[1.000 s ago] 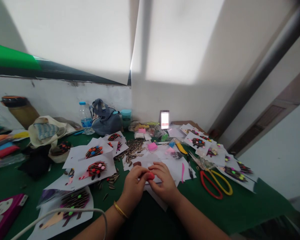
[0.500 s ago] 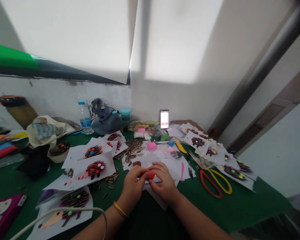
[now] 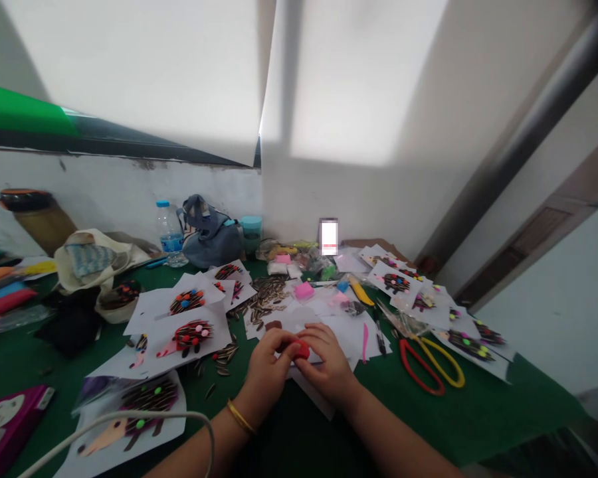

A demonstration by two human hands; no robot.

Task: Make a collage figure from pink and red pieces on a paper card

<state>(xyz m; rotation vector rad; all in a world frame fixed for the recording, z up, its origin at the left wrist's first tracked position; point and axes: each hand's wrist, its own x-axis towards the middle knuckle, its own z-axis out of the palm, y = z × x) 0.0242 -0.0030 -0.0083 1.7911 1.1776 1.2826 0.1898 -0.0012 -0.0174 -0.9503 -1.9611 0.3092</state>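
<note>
A small flattened piece of red clay (image 3: pixel 301 350) is held between my two hands, over white paper at the centre of the table. My left hand (image 3: pixel 272 365) pinches its left edge with thumb and forefinger. On the other side, my right hand (image 3: pixel 326 365) has its fingers curved round the red piece, thumb below. Just beyond my left fingers lies a brown lump (image 3: pixel 274 324). A pile of striped seeds (image 3: pixel 266 295) is spread on the paper behind, near a pink clay block (image 3: pixel 303 290). To the right is a pink plastic knife (image 3: pixel 365 342).
Red-and-yellow-handled scissors (image 3: pixel 431 365) and a black pen (image 3: pixel 380 338) lie right. Hedgehog pictures (image 3: pixel 192 335) cover both sides. A bottle (image 3: pixel 171 239), a blue bag (image 3: pixel 212 236) and a phone-like screen (image 3: pixel 329 238) stand behind. A cable (image 3: pixel 154 416) crosses the lower left.
The red clay shows more of its face between my fingers and looks flatter and rounder. My hands have hardly moved.
</note>
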